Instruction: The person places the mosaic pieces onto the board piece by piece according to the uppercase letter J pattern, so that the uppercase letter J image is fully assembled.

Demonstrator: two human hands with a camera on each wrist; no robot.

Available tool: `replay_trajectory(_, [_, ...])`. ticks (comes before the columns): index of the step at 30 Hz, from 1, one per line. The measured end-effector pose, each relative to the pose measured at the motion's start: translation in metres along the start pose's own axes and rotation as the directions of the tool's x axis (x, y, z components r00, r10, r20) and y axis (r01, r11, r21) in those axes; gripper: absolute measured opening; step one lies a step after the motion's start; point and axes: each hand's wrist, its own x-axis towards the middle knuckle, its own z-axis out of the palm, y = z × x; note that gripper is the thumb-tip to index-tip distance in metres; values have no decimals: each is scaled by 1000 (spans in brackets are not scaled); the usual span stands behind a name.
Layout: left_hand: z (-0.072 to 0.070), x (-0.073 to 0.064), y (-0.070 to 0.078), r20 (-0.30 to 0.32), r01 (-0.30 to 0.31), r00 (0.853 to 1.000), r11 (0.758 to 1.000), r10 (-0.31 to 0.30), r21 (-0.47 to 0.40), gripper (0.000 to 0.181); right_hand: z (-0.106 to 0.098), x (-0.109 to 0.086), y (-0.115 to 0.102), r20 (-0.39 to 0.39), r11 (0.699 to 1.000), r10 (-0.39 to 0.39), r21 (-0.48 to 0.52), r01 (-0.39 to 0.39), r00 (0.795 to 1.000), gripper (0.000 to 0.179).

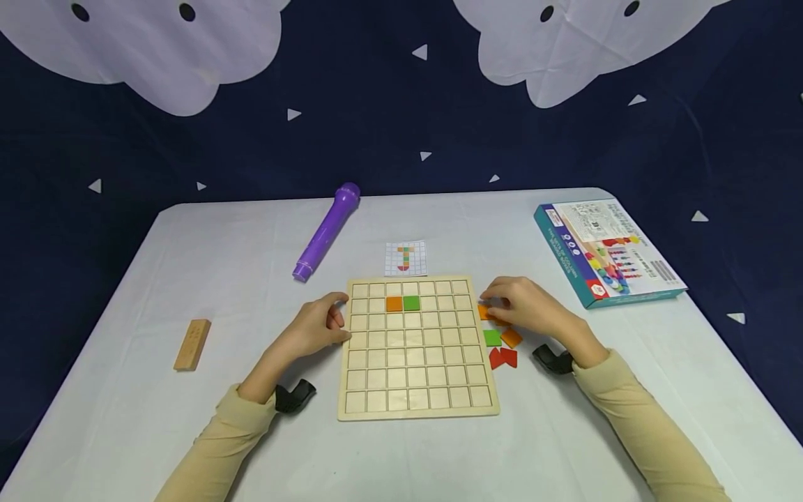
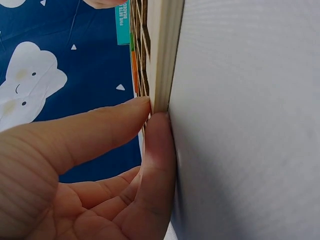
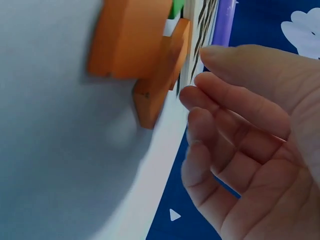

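Observation:
A wooden grid board (image 1: 419,413) lies on the table, with an orange square tile (image 1: 394,304) and a green square tile (image 1: 411,303) side by side in an upper row. My left hand (image 1: 314,326) holds the board's left edge; in the left wrist view the thumb (image 2: 115,122) and a finger (image 2: 159,160) meet at that edge. My right hand (image 1: 525,305) hovers over loose orange tiles (image 3: 160,75) beside the board's right edge. Its fingers are loosely bent, with a gap to the thumb and no tile between them. Below lie a loose green tile (image 1: 492,338) and red pieces (image 1: 509,358).
A small pattern card (image 1: 406,259) lies behind the board. The purple tube-like stick (image 1: 326,233) is at the back left, a wooden block (image 1: 192,345) at the left. At the right rests a flat toy box (image 1: 611,251). Black wrist straps show on both arms.

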Motion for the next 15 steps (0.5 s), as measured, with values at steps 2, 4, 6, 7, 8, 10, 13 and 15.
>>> replay_trajectory(2, [0, 0, 0, 0, 0, 1000, 1000, 0, 1, 62, 1, -1, 1, 19, 1000, 11, 10, -11, 1000, 18])
replay_trajectory(4, [0, 0, 0, -1, -1, 1000, 1000, 1, 2, 62, 1, -1, 2, 37, 1000, 20, 18, -20, 999, 18])
replay_trajectory(6, [0, 0, 0, 0, -1, 1000, 1000, 1, 1, 62, 1, -1, 2, 53, 999, 26, 26, -27, 998, 20])
replay_trajectory(7, [0, 0, 0, -1, -3, 1000, 1000, 3, 2, 62, 1, -1, 3, 58, 999, 26, 29, -27, 998, 20])
replay_trajectory(8, [0, 1, 0, -3, -3, 1000, 1000, 3, 1, 62, 1, 0, 3, 61, 999, 26, 31, -28, 998, 21])
replay_trajectory(10, [-1, 1, 0, -7, -6, 1000, 1000, 6, 0, 61, 1, 0, 4, 64, 999, 26, 31, -28, 998, 21])
replay_trajectory(13, [0, 1, -1, -6, -5, 1000, 1000, 5, -2, 62, 3, 0, 4, 65, 999, 24, 28, -26, 998, 21])
replay_trajectory(15, [0, 0, -2, -3, -1, 1000, 1000, 1, -6, 62, 4, -1, 4, 68, 999, 30, 26, -32, 997, 21])
